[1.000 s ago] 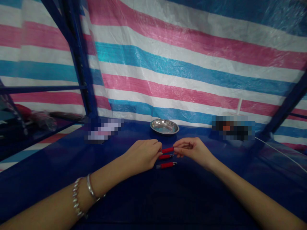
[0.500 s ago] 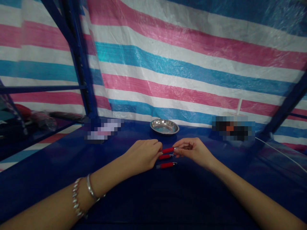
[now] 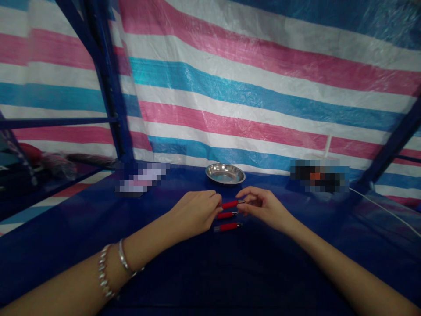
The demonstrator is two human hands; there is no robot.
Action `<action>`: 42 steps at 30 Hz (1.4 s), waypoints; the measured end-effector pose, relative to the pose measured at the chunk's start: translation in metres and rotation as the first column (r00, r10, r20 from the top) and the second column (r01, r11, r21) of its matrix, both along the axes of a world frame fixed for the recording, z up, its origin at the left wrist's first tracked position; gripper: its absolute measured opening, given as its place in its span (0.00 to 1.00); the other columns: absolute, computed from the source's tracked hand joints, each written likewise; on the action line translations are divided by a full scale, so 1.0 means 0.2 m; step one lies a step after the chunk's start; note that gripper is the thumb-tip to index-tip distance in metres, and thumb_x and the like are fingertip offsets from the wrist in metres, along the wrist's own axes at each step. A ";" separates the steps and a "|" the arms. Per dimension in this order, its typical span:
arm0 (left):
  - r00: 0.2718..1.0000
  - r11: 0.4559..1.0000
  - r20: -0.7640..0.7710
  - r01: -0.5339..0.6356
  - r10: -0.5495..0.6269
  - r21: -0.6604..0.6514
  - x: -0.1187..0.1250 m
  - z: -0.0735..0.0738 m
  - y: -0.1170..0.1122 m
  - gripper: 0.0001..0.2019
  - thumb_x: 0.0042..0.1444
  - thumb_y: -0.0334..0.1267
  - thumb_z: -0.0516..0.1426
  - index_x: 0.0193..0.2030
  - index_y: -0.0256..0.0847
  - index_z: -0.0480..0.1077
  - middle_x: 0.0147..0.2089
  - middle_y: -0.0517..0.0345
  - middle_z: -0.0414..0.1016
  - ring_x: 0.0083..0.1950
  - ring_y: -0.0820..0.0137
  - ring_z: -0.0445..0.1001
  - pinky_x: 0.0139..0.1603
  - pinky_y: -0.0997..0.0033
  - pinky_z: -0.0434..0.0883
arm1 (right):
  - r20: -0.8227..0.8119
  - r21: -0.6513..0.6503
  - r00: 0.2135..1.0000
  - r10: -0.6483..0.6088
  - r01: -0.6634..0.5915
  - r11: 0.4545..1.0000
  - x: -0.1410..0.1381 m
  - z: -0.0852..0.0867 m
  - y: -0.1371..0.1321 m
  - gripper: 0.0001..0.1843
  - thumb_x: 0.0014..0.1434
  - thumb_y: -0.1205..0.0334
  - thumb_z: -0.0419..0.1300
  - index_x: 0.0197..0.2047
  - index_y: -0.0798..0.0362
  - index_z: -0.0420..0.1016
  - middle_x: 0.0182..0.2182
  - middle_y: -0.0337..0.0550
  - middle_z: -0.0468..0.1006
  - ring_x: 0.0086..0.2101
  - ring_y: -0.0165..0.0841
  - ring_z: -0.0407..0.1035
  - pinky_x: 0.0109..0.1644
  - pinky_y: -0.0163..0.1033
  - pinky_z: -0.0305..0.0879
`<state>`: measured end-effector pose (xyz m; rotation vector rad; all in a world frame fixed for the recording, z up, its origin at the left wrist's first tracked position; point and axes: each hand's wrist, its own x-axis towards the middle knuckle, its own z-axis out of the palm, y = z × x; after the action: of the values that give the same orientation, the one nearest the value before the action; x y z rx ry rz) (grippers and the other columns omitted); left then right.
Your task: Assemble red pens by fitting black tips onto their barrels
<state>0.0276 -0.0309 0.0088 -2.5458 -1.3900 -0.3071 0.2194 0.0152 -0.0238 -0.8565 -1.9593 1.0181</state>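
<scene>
My left hand (image 3: 198, 212) is closed, its fingertips pinching the left end of a red pen (image 3: 230, 204) with a silvery tip. My right hand (image 3: 263, 206) sits at the tip end of that pen, thumb and fingers apart, holding nothing that I can see. Just below lies a second red pen (image 3: 226, 215), its left end partly behind my left fingers. Nearer to me, a third red pen (image 3: 230, 226) with a clear left end lies on the blue tabletop (image 3: 230, 272). All three point to the right, roughly parallel.
Beyond my hands stands a shallow round metal dish (image 3: 225, 174). A blurred-out flat item (image 3: 143, 177) is at the back left, and a blurred-out dark item (image 3: 320, 175) with a white cable is at the back right. Behind the table hangs a striped plastic sheet (image 3: 250, 101).
The thumb and fingers of my right hand have spread and let go of the pen's tip. My left hand still holds the pen in nearly the same place.
</scene>
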 end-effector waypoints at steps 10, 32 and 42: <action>0.999 1.000 -0.036 -0.007 0.007 0.005 0.00 0.00 0.00 0.09 0.56 0.36 0.43 0.34 0.38 0.63 0.34 0.57 0.68 0.34 0.73 0.68 0.31 0.75 0.62 | 0.147 0.145 0.987 -0.065 0.043 0.988 0.01 0.00 0.00 0.15 0.52 0.52 0.53 0.33 0.57 0.68 0.25 0.41 0.72 0.24 0.26 0.64 0.27 0.30 0.58; 0.999 1.000 -0.048 -0.016 0.016 -0.005 0.00 0.00 0.00 0.09 0.56 0.36 0.43 0.33 0.38 0.63 0.33 0.57 0.68 0.34 0.73 0.68 0.31 0.75 0.61 | 0.245 0.273 0.962 -0.119 0.049 0.961 0.02 0.01 -0.01 0.14 0.54 0.53 0.52 0.35 0.57 0.68 0.23 0.38 0.68 0.22 0.24 0.59 0.25 0.28 0.53; 0.999 1.000 -0.049 -0.019 0.019 -0.010 0.00 0.00 0.00 0.09 0.56 0.36 0.44 0.34 0.39 0.63 0.35 0.57 0.68 0.35 0.73 0.68 0.31 0.76 0.62 | 0.254 0.296 0.960 -0.119 0.040 0.954 0.02 0.01 -0.01 0.14 0.55 0.54 0.51 0.33 0.56 0.69 0.23 0.38 0.69 0.23 0.24 0.59 0.25 0.28 0.53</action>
<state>0.0278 -0.0312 0.0097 -2.5292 -1.4007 -0.2340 0.2227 0.0131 -0.0216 -0.9361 -2.2121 0.5690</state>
